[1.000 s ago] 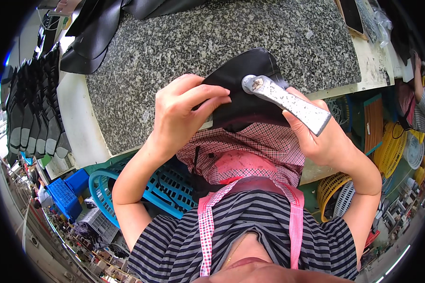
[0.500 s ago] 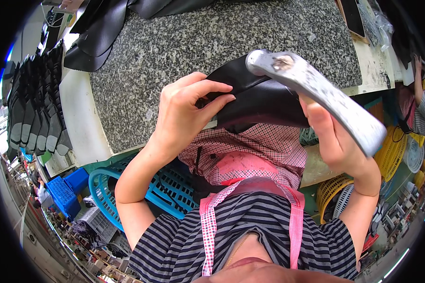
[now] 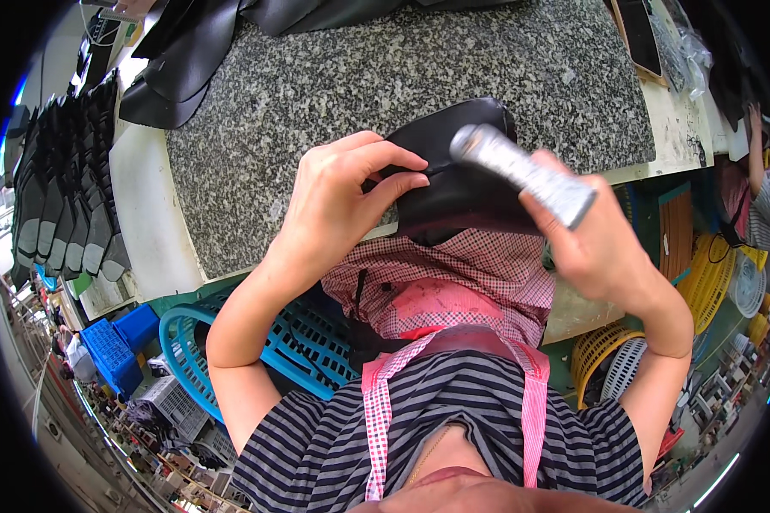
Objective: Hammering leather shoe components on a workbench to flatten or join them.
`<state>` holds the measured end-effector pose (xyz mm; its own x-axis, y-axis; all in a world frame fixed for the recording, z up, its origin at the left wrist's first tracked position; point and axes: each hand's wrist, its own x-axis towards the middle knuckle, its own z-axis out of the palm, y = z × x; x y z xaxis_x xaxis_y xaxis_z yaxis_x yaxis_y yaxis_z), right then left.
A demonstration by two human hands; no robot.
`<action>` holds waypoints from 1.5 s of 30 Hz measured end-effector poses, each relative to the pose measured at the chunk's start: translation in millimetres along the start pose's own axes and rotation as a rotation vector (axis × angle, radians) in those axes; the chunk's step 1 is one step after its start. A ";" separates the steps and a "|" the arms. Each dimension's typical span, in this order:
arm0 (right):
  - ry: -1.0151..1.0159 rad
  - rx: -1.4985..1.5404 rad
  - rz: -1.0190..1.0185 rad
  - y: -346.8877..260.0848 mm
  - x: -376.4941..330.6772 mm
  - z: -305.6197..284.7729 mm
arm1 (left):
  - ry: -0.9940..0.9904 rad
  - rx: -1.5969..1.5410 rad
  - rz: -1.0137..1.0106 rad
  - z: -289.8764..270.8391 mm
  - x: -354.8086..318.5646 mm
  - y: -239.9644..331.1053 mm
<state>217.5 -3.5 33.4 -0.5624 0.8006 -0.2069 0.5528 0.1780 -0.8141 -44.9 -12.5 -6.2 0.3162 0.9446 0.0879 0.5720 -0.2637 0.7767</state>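
My left hand [image 3: 338, 184] pinches the left edge of a black leather piece [image 3: 462, 201] between thumb and fingertips. The leather is folded along a seam and lies over the near edge of a speckled granite slab [image 3: 334, 77], its lower part hanging toward my lap. Wrapped around a handle mostly hidden by the fist, my right hand [image 3: 603, 235] grips a metal hammer [image 3: 526, 175]. The hammer's rounded end is over the leather, right of the left fingertips. Blur hides whether it touches.
Black leather pieces [image 3: 184, 73] lie along the slab's far left edge. A row of stacked black pieces [image 3: 64, 188] stands at the left. A phone-like dark flat object [image 3: 637, 38] is at the far right. Blue [image 3: 188, 363] and yellow [image 3: 595, 350] plastic baskets sit below the table.
My right hand has swung the hammer lower and turned it, uncovering the far end of the leather. My left hand keeps its pinch nearly in place.
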 end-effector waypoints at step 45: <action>0.251 0.112 -0.218 50.4 2.8 6.1 | 0.095 -0.041 -0.124 24.3 18.7 20.7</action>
<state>240.1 4.2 -11.6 -0.4833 0.8689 0.1069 0.3578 0.3075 -0.8817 -8.7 -5.0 -3.6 0.1712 0.9841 0.0465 0.5699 -0.1374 0.8101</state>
